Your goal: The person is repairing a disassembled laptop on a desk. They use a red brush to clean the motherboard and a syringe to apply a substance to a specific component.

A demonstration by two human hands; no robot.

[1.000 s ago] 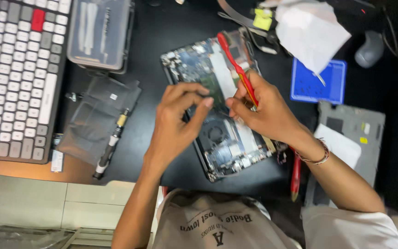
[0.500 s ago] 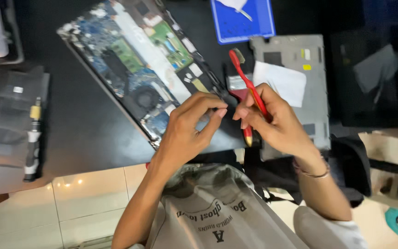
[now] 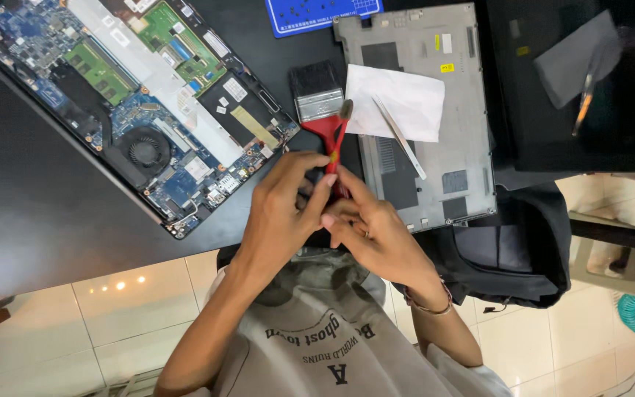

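Red-handled tool (image 3: pixel 337 140), slender, with a yellow band and a dark tip, stood between the fingertips of both hands, its tip rising clear above them toward the white paper (image 3: pixel 398 99). Left hand (image 3: pixel 281 213) closed thumb and forefinger on the lower handle; right hand (image 3: pixel 372 231) pinched the same handle from the opposite side, fingers curled shut around it, the two hands touching. Tool lay just right of the opened laptop (image 3: pixel 141 110), whose circuit board and fan were exposed. Red-handled paintbrush (image 3: pixel 317 95) rested just behind the tool. Grey bottom cover (image 3: pixel 450 176) lay further right of the laptop, bearing the paper and tweezers (image 3: pixel 400 137).
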